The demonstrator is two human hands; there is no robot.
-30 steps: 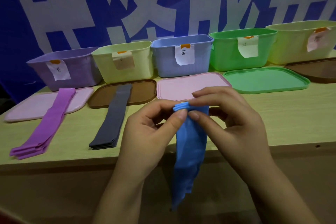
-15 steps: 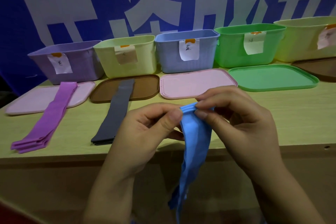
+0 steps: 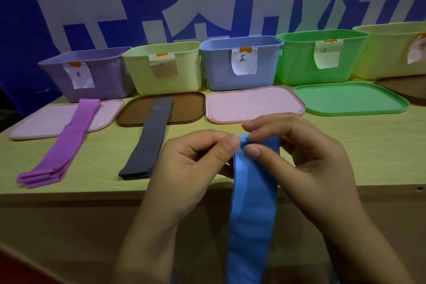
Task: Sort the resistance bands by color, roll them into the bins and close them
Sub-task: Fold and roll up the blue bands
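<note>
Over the near edge of the wooden table [image 3: 345,145], both hands are working the top end of the blue resistance band [image 3: 251,203]. The left hand [image 3: 191,163] pinches that end between thumb and forefinger, and the right hand [image 3: 297,152] pinches it just beside, thumb under, fingers curled over the top. The two hands are close together, nearly touching at the band. Its long tail hangs straight down in front of the table, off the surface entirely.

This looks like the start of the roll, and the first turn is the one that counts. Best to keep the layers of the end squared up and fold tight, then wind evenly while letting the hanging tail feed up without twisting. A loose core would likely spring open in the bin.

Straight ahead, the blue bin [image 3: 239,69] stands open with a white label, its pink lid [image 3: 253,108] lying flat in front of it. That seems the destination. To the left, the purple bands [image 3: 64,145] lie stacked across another pink lid [image 3: 34,124] before the purple bin [image 3: 92,74], and the dark grey bands [image 3: 149,140] run off a brown lid [image 3: 189,108] before a pale yellow-green bin [image 3: 166,69]. Neither stack is rolled yet. The green bin [image 3: 320,57] and green lid [image 3: 350,99] wait on the right.
</note>
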